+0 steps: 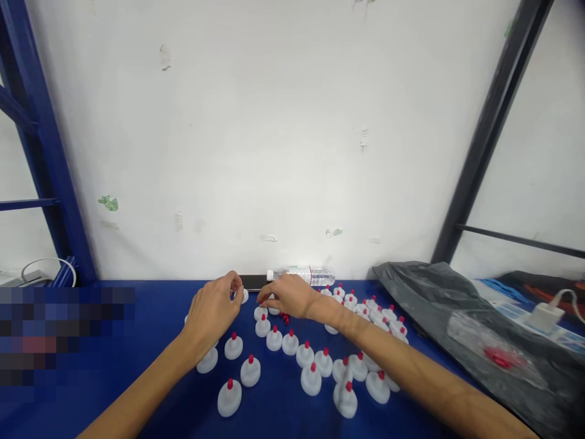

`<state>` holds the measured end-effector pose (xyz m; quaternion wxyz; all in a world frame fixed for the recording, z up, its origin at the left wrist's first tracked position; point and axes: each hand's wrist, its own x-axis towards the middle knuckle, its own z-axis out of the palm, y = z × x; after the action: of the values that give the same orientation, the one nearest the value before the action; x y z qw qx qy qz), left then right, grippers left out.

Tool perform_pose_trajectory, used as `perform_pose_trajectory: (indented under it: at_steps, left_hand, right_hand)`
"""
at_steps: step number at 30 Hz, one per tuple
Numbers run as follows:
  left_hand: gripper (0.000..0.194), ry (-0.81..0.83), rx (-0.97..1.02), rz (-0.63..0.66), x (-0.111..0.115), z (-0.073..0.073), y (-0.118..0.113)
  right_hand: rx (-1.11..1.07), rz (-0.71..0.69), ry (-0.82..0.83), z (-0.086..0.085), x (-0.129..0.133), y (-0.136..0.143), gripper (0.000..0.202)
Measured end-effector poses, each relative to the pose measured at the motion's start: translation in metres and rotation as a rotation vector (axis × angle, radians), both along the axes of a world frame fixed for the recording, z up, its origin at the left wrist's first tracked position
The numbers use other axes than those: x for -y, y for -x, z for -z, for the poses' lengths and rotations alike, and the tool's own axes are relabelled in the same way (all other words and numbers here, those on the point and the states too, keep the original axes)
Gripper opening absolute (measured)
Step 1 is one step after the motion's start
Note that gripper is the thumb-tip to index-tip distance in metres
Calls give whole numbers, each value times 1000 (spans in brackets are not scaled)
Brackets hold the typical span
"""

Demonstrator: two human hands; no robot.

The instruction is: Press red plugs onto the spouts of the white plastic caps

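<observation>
My left hand [216, 309] is closed, thumb and forefinger curled together at the far side of the blue table. Right at its fingertips shows a white domed piece [245, 296], partly hidden by the fingers. My right hand [289, 296] reaches in from the right with thumb and fingers drawn together; what they pinch, if anything, is too small to make out. Just below those fingertips stands a white domed piece with a red tip [261, 313]. Small loose red caps [284, 318] lie in a little heap under the right hand.
Several more red-tipped white pieces [311, 378] stand across the blue table [178, 402]. A dark flat phone-like object [253, 281] and a clear bottle [322, 276] lie against the wall. On the right are a grey plastic sheet [425, 299] and a clear bag of red bits [498, 353].
</observation>
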<state>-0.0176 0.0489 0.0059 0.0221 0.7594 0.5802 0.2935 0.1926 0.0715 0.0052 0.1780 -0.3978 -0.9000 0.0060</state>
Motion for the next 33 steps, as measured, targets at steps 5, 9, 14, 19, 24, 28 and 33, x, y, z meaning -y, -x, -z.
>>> perform_pose_trajectory:
  at_steps: [5, 9, 14, 19, 24, 28, 33]
  left_hand:
    - [12, -8, 19, 6, 1, 0, -2]
    - [11, -6, 56, 28, 2, -1, -3]
    - [7, 5, 142, 112, 0, 3, -4]
    - [8, 46, 286, 178, -1, 6, -6]
    - [22, 111, 441, 214, -5, 6, -7]
    - [40, 158, 539, 233, -8, 7, -7]
    - [46, 291, 624, 240, -8, 8, -8]
  right_hand:
    - [-4, -45, 3, -12, 7, -1, 18]
    - [88, -150, 130, -12, 12, 4, 13]
    - [99, -135, 156, -18, 14, 2, 16]
    - [102, 38, 241, -37, 14, -16, 12]
    - [195, 64, 471, -37, 9, -33, 15]
    - [207, 32, 546, -30, 5, -32, 20]
    - [206, 25, 561, -24, 4, -27, 15]
